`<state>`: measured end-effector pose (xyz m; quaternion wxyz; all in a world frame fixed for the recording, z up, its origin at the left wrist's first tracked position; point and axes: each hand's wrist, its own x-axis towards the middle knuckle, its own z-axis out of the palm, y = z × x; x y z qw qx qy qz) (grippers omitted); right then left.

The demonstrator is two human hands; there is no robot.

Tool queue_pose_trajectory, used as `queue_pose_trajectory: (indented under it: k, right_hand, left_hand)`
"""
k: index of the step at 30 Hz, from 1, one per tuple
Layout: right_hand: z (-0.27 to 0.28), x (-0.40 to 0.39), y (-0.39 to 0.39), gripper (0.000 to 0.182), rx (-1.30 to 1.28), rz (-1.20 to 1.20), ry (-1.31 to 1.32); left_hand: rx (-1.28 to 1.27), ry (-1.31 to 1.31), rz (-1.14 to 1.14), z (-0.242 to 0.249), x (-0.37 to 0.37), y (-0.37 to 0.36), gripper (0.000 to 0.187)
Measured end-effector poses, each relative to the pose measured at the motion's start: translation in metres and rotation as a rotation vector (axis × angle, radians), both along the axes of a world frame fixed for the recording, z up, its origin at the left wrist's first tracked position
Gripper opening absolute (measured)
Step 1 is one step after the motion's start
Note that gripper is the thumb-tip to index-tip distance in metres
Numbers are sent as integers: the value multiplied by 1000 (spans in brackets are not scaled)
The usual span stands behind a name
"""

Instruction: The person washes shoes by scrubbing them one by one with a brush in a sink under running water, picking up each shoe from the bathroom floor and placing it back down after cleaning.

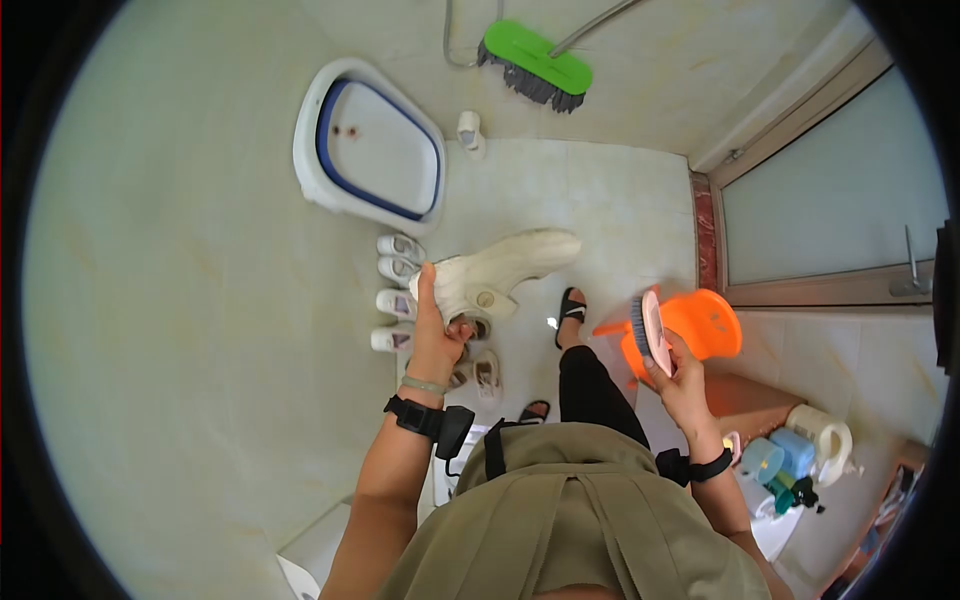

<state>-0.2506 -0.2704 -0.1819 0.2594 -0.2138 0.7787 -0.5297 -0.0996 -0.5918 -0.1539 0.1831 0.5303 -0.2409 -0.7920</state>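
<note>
In the head view my left hand [438, 330] is closed around a white shoe [515, 262], held up on its side with a round patch showing on it. The thumb lies along the near end of the shoe, and part of the grip is hidden behind it. To the right, my right hand [682, 385] grips a pink scrub brush [653, 335] by its back, the grey bristles facing left towards the shoe. Brush and shoe are apart. Below the left hand several white shoes [398, 302] stand in a row along the wall.
A white basin [312, 125] with a blue inner rim leans at the wall, a lone white shoe [470, 135] beside it. An orange stool [710, 325] stands behind the brush. Bottles [795, 450] crowd the lower right. A green broom [540, 58] and a glass door [830, 190] are farther off.
</note>
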Motion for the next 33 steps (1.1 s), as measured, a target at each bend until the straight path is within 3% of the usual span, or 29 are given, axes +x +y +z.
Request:
queue_pose_trajectory:
  k: [2,5,13,14,21,23,26,30,31,33]
  right_hand:
    - [-8,-38,-24,48,-31,-19,-44]
    - [-24,-86,-44,49,135,-26,-71]
    - [-35,-165,-62,47,241,-145,-13]
    - [-31,-170,-64,49,387,-146,-64]
    - [-52,-157,-113,49,530,-411,-116]
    - [-64,-151,-147,51,554,-486,-156]
    - [-91,-125,-193,50,515,-862,-483]
    - [-107,-112,-235,50,694,-885,-775]
    - [-115,-106,-240,52,610,-949,-835]
    - [-138,-83,-248,52,638,-901,-791]
  left_hand:
    - [-155,-183,-32,-2,-39,-33,46]
    - [-389,-446,-161,-21,-105,-75,43]
    - [-585,-547,-349,-104,-259,-200,42]
    - [-563,-642,-301,-113,-277,-215,43]
    - [-496,-499,-524,-200,-370,-321,50]
    - [-469,-619,-583,-241,-408,-345,58]
    - [-436,-735,-555,-310,-439,-374,62]
    - [-395,-789,-603,-377,-474,-392,64]
    - [-419,-756,-630,-388,-478,-392,64]
    - [-448,-901,-615,-424,-494,-399,69]
